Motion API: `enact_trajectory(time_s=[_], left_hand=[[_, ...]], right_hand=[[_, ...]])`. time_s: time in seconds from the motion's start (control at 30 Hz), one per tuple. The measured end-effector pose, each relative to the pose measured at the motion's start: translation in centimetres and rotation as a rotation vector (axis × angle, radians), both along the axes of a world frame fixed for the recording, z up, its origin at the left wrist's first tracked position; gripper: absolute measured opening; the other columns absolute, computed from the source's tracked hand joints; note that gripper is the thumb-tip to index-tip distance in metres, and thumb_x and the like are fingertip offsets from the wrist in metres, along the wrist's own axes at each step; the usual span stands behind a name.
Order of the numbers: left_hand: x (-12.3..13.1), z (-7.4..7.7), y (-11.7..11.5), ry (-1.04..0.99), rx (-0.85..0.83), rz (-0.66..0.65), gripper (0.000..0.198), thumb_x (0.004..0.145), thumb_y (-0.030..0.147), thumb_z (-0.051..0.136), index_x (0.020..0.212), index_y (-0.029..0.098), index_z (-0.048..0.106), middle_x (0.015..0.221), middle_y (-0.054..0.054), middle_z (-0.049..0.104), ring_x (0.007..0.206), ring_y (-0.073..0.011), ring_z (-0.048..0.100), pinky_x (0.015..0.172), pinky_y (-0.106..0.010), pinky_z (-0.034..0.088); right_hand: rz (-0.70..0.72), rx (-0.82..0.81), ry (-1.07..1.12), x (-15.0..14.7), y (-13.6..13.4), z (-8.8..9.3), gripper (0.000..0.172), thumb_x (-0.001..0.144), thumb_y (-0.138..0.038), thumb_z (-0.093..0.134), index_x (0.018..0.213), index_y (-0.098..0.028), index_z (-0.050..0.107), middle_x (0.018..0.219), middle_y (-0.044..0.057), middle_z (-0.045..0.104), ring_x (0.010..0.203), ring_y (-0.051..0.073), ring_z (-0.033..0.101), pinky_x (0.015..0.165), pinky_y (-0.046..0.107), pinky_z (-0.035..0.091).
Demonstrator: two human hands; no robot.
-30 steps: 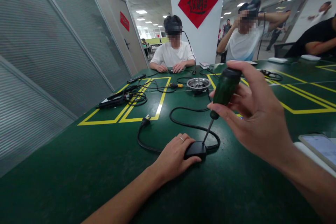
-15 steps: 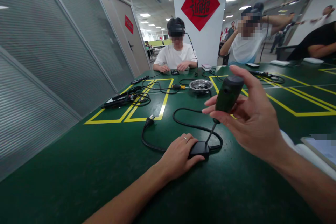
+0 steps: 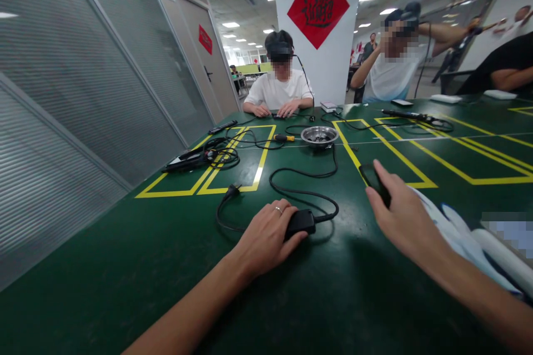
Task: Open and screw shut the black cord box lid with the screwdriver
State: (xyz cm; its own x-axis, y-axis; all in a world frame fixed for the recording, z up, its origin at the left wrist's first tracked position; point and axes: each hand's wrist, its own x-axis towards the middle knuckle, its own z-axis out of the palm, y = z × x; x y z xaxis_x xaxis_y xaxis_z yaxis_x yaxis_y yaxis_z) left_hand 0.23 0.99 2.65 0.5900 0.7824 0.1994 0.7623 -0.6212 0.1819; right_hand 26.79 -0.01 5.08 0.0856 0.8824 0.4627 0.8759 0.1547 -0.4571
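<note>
My left hand (image 3: 270, 236) is closed around a small black power adapter (image 3: 301, 224) on the green table, its fingers over the left part of it. Its black cord (image 3: 327, 199) loops away toward the back, and another length ends in a plug (image 3: 233, 191) to the left. Off to the right, my right hand (image 3: 402, 211) grips the dark handle of a screwdriver (image 3: 376, 184). The shaft is hidden from view, and the tool is apart from the adapter.
Beyond the adapter stands a metal bowl (image 3: 319, 135) with small dark parts in it. A yellow-handled screwdriver (image 3: 285, 138) lies beside it. Coiled cables (image 3: 225, 156) lie at left. White cloth-like material (image 3: 447, 227) is by my right forearm. A co-worker (image 3: 280, 86) sits opposite.
My right hand has lifted the screwdriver off the adapter and swung it right and down. My left hand has shifted the adapter slightly left, turning it; the cord moved along.
</note>
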Motion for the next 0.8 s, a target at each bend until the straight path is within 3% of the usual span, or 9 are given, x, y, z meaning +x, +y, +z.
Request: enact_trajectory(time_s=[0.1,0.2,0.27,0.37,0.47,0.57,0.67,0.8], left_hand=[[-1.2,-0.2,0.9,0.02,-0.053,-0.021,0.035,0.09,0.043,0.053,0.115,0.019,0.051,0.11,-0.009,0.052,0.099,-0.0256,0.053,0.09,-0.042,0.044],[-1.8,-0.7,1.5,-0.017,-0.144,-0.056,0.036,0.089,0.043,0.055,0.115,0.02,0.05,0.113,-0.008,0.052,0.101,-0.0242,0.053,0.092,-0.04,0.044],[-1.9,-0.9,1.5,-0.057,-0.167,-0.06,0.034,0.09,0.042,0.053,0.116,0.02,0.049,0.114,-0.008,0.051,0.102,-0.0232,0.053,0.093,-0.04,0.045],[-1.7,-0.9,1.2,-0.061,-0.165,-0.07,0.03,0.092,0.04,0.05,0.114,0.019,0.048,0.112,-0.008,0.052,0.1,-0.0229,0.053,0.092,-0.04,0.045],[-1.6,-0.9,1.2,-0.021,-0.124,-0.108,0.031,0.093,0.04,0.048,0.116,0.018,0.047,0.112,-0.009,0.052,0.102,-0.0242,0.052,0.093,-0.042,0.043],[-1.8,-1.0,1.4,0.017,-0.07,-0.14,0.036,0.094,0.044,0.045,0.118,0.018,0.046,0.112,-0.01,0.052,0.102,-0.0254,0.051,0.093,-0.042,0.043],[-2.1,-1.3,1.9,0.04,-0.057,-0.142,0.041,0.094,0.05,0.042,0.117,0.017,0.047,0.109,-0.01,0.052,0.1,-0.0255,0.052,0.09,-0.042,0.044],[-2.3,-1.5,2.2,0.008,-0.088,-0.118,0.039,0.094,0.05,0.042,0.115,0.019,0.049,0.107,-0.008,0.053,0.097,-0.0239,0.055,0.086,-0.039,0.046]], right_hand=[[0.025,-0.174,-0.197,-0.1,0.5,-4.4,0.059,0.091,-0.032,0.03,0.147,-0.014,0.023,0.105,0.017,0.055,0.076,0.025,0.06,0.063,0.041,0.05],[0.082,-0.213,-0.249,-0.3,0.3,-6.7,0.056,0.089,-0.029,0.032,0.143,-0.014,0.034,0.098,0.018,0.056,0.077,0.027,0.059,0.064,0.044,0.05],[0.107,-0.212,-0.27,-0.5,0.1,-7.0,0.054,0.088,-0.028,0.033,0.139,-0.012,0.04,0.102,0.021,0.056,0.089,0.033,0.058,0.072,0.051,0.049],[0.121,-0.18,-0.279,-1.3,-0.4,-6.1,0.057,0.089,-0.035,0.036,0.139,-0.008,0.04,0.126,0.026,0.047,0.115,0.041,0.046,0.09,0.061,0.041],[0.287,-0.172,-0.182,-3.3,-0.7,-5.0,0.06,0.088,-0.042,0.044,0.14,-0.013,0.038,0.141,0.019,0.039,0.13,0.034,0.035,0.107,0.055,0.031],[0.507,-0.228,-0.015,-6.0,-0.5,-5.0,0.071,0.082,-0.044,0.056,0.143,-0.015,0.032,0.138,0.015,0.046,0.127,0.028,0.042,0.108,0.048,0.035],[0.557,-0.263,0.061,-8.0,0.1,-6.1,0.073,0.081,-0.035,0.058,0.144,-0.015,0.027,0.132,0.014,0.052,0.121,0.025,0.049,0.103,0.043,0.041],[0.553,-0.281,0.165,-8.5,0.8,-7.2,0.07,0.078,-0.028,0.062,0.141,-0.02,0.033,0.128,0.011,0.053,0.12,0.022,0.05,0.104,0.041,0.04]])
